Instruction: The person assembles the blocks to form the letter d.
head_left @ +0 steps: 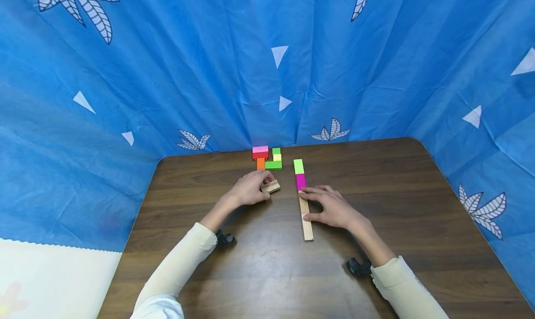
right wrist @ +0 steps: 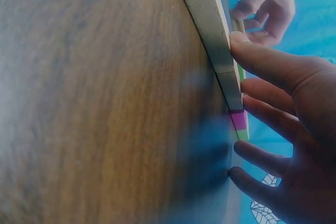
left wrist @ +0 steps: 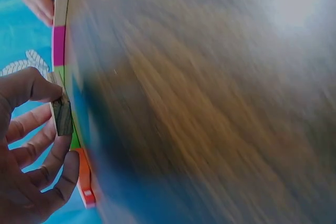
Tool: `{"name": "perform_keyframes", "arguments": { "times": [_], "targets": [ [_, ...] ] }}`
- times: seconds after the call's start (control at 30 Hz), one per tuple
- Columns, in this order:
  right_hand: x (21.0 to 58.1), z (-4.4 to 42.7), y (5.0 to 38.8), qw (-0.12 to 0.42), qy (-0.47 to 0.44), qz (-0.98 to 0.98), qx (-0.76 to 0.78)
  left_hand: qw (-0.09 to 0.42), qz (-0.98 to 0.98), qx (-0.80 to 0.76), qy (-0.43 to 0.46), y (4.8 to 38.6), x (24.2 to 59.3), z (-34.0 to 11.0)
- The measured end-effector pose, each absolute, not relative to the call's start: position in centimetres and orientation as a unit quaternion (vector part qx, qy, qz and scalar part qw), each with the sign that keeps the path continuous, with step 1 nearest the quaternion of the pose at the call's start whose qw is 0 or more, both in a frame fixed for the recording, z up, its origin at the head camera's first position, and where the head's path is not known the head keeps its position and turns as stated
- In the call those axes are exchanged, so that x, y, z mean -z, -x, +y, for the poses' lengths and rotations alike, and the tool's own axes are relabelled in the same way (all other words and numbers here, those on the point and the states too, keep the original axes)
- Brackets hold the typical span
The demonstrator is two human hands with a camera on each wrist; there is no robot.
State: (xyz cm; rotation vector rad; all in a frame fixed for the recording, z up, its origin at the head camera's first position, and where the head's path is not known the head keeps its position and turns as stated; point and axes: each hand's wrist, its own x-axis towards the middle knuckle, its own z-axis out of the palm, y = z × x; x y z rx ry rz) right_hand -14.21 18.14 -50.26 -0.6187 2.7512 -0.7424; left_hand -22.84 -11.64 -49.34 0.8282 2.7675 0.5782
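My left hand [head_left: 248, 189] pinches a plain wooden block [head_left: 270, 186] between thumb and fingers; the left wrist view shows the block's end [left wrist: 63, 118] tilted just above the table. To its right, a straight row of blocks runs toward me: a light green block [head_left: 298, 166], a magenta block [head_left: 300, 182], then two plain wooden blocks, the nearer one [head_left: 308, 231] marked with printed digits on its end. My right hand [head_left: 332, 210] touches the wooden blocks with thumb and index fingertip, fingers extended and spread. In the right wrist view its thumb [right wrist: 262, 59] rests along the row's upper edge.
Behind my left hand stands a cluster of pink [head_left: 260, 149], red [head_left: 260, 155], orange [head_left: 261, 164], yellow [head_left: 277, 157] and green blocks [head_left: 273, 166]. A blue curtain [head_left: 234, 77] borders the dark wooden table [head_left: 418, 207]. Black devices [head_left: 225, 239] sit at both wrists.
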Motion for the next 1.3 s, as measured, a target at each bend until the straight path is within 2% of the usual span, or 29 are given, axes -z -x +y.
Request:
{"name": "perform_keyframes", "arguments": {
  "times": [0.93, 1.3],
  "targets": [
    [50.5, 18.1, 14.3, 0.113, 0.213, 0.936, 0.256, 0.124, 0.921, -0.165, -0.329, 22.0, 50.1, -7.7],
    [50.5, 18.2, 14.2, 0.115, 0.208, 0.936, 0.260, 0.116, 0.921, -0.167, -0.333, 22.1, 50.3, -7.2]
  ]
}}
